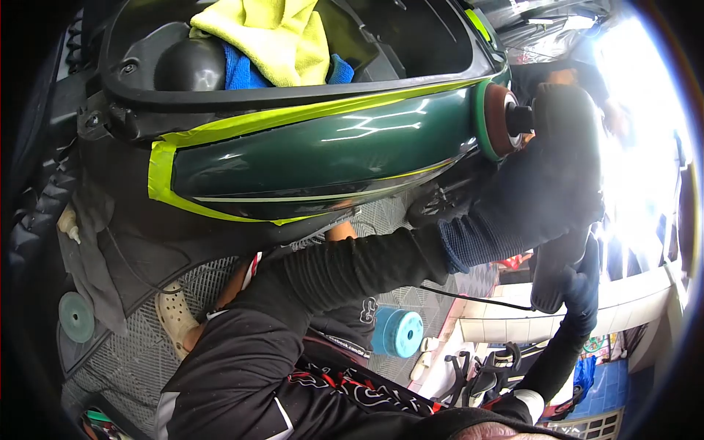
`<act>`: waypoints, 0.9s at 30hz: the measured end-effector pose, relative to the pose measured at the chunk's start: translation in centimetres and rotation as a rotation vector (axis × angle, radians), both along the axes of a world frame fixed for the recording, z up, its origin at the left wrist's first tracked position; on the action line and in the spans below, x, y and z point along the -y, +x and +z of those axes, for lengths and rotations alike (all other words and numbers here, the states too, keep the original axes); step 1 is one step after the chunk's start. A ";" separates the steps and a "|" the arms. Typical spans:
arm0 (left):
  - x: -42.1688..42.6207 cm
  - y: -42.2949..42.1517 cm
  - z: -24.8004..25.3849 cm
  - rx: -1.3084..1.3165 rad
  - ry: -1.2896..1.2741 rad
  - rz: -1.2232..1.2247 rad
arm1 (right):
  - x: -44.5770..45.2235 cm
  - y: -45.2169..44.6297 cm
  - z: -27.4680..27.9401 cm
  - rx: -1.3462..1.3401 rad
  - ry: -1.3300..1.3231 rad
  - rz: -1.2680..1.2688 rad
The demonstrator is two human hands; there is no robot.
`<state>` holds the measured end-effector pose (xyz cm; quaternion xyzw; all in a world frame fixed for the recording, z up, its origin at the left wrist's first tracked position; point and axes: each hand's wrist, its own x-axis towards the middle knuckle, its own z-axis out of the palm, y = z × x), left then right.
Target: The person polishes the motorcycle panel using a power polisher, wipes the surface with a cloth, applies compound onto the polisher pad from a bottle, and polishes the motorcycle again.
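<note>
A dark polisher (568, 161) is at the right, its round pad (497, 121) against the right end of a glossy green panel (330, 139). My left hand (513, 194), in a dark glove with a blue knit cuff, is closed on the polisher's body behind the pad; its fingers are partly blurred. My right hand (581, 290), gloved too, is wrapped round the polisher's lower end. Yellow-green tape (160, 172) edges the panel. A cord runs left from the polisher's lower end.
Yellow (268, 37) and blue (246, 70) cloths lie in the open compartment above the panel. A round pad (75, 317) and grey cloth (95, 271) are at the left. Below are a blue container (400, 332), a beige clog (174, 319) and a chair (480, 378).
</note>
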<state>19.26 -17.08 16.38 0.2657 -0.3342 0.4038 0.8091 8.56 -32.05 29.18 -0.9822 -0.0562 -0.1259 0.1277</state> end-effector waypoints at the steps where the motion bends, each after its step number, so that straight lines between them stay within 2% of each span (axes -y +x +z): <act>1: 0.3 0.1 0.2 0.002 -0.012 -0.075 | 0.3 0.1 -0.1 0.012 0.015 0.060; 5: 2.8 2.5 1.1 0.027 -0.071 -0.412 | 0.9 1.5 -0.3 0.052 0.047 -0.023; 7: 4.2 4.1 1.7 0.039 -0.098 -0.548 | 2.8 2.5 0.6 -0.072 -0.011 -0.018; 11: 6.0 6.3 2.7 0.061 -0.141 -0.719 | 5.2 4.0 0.7 0.003 -0.037 -0.017; 13: 6.8 7.2 3.0 0.075 -0.162 -0.760 | 5.0 4.4 0.6 -0.078 0.141 0.043; 14: 6.5 7.2 3.0 0.069 -0.171 -0.795 | 5.1 4.5 0.6 -0.079 0.141 0.041; 17: 5.8 6.3 2.5 0.080 -0.166 -0.766 | 5.3 4.4 0.5 -0.104 0.132 0.058; 19: 5.2 5.4 2.1 0.080 -0.166 -0.727 | 4.9 3.6 0.0 0.014 -0.014 -0.026; 21: 4.4 4.5 1.8 0.081 -0.167 -0.664 | 4.6 2.5 -0.2 0.009 -0.049 -0.006; 27: 0.5 0.9 1.4 0.047 -0.145 -0.258 | -1.0 0.0 -1.4 0.068 -0.002 -0.087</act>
